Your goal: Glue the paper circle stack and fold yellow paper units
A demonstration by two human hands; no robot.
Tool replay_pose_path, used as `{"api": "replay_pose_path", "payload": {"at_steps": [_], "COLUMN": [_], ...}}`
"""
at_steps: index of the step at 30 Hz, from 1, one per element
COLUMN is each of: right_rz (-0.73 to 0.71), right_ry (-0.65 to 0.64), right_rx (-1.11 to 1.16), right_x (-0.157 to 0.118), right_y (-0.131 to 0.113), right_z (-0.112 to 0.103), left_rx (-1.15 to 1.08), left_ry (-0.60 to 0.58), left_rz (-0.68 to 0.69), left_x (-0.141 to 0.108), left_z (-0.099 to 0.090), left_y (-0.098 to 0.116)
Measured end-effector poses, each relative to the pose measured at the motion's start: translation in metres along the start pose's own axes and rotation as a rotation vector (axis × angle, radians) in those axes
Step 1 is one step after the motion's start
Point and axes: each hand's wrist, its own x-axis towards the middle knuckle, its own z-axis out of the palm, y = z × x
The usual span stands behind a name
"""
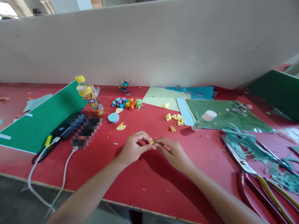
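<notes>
Both my hands meet over the middle of the red table, fingertips pinched on one small folded yellow paper piece (151, 141). My left hand (137, 146) grips it from the left, and my right hand (171, 152) from the right; the fingers hide most of it. Beyond my right hand lie several similar yellow folded papers (179, 119), with one more yellow piece (172, 128) closer. Ahead of my left hand are a yellow paper piece (121, 126) and a stack of light blue paper discs (113, 118). Behind them is a row of colourful folded paper pieces (128, 103).
A drink bottle (91, 96) and a black power bank (70, 126) with white cables stand left by a green divider (46, 121). At right are a glue stick (203, 120), a green paper pack (224, 115), large scissors (244, 166) and teal paper scraps (285, 182).
</notes>
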Motion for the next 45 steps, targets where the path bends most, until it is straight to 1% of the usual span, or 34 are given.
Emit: {"api": "replay_pose_path", "payload": {"at_steps": [3,5,8,10,12,14,17,19,21,24,26,28,31,37,41,45], "right_rz": [-0.102,-0.168,-0.222,-0.227,-0.161,-0.009,0.212,0.264,0.247,0.146,0.08,0.035,-0.004,-0.128,-0.163,-0.21], "right_ry": [0.087,0.108,0.142,0.157,0.128,0.075,-0.02,-0.09,-0.148,-0.194,-0.204,-0.212,-0.238,-0.322,-0.353,-0.382], "right_rx": [-0.07,-0.166,-0.239,-0.218,-0.166,-0.068,0.14,0.201,0.123,-0.114,-0.24,-0.317,-0.374,-0.381,-0.398,-0.469], "right_x": [0.0,0.0,0.002,0.003,0.003,0.004,0.004,0.004,0.004,0.003,0.002,0.003,0.004,0.006,0.008,0.009], "right_y": [0.001,0.004,0.009,0.011,0.011,0.01,0.011,0.011,0.011,0.01,0.009,0.009,0.011,0.02,0.024,0.023], "right_z": [0.001,0.001,-0.001,-0.003,-0.004,-0.003,0.0,0.001,0.002,0.002,0.002,0.003,0.003,-0.001,-0.005,-0.007], "left_rx": [-0.166,-0.251,-0.321,-0.284,-0.187,-0.081,0.024,0.08,0.198,0.438,0.53,0.556,0.562,0.581,0.577,0.588], "left_ry": [0.044,0.06,0.024,-0.008,-0.044,-0.097,-0.212,-0.269,-0.282,-0.244,-0.241,-0.251,-0.249,-0.246,-0.254,-0.259], "left_rz": [-0.174,-0.287,-0.365,-0.377,-0.374,-0.354,-0.327,-0.32,-0.289,-0.201,-0.168,-0.151,-0.133,-0.132,-0.129,-0.119], "left_x": [0.003,0.004,0.004,0.004,0.003,0.002,0.002,0.001,0.0,-0.001,-0.002,-0.002,-0.003,-0.003,-0.002,-0.002], "left_z": [0.002,0.002,0.002,0.0,-0.001,-0.002,-0.004,-0.005,-0.005,-0.005,-0.004,-0.003,-0.002,-0.003,-0.002,-0.001], "left_y": [-0.005,-0.01,-0.013,-0.012,-0.009,-0.006,-0.004,-0.007,-0.01,-0.015,-0.016,-0.016,-0.015,-0.014,-0.013,-0.014]}}
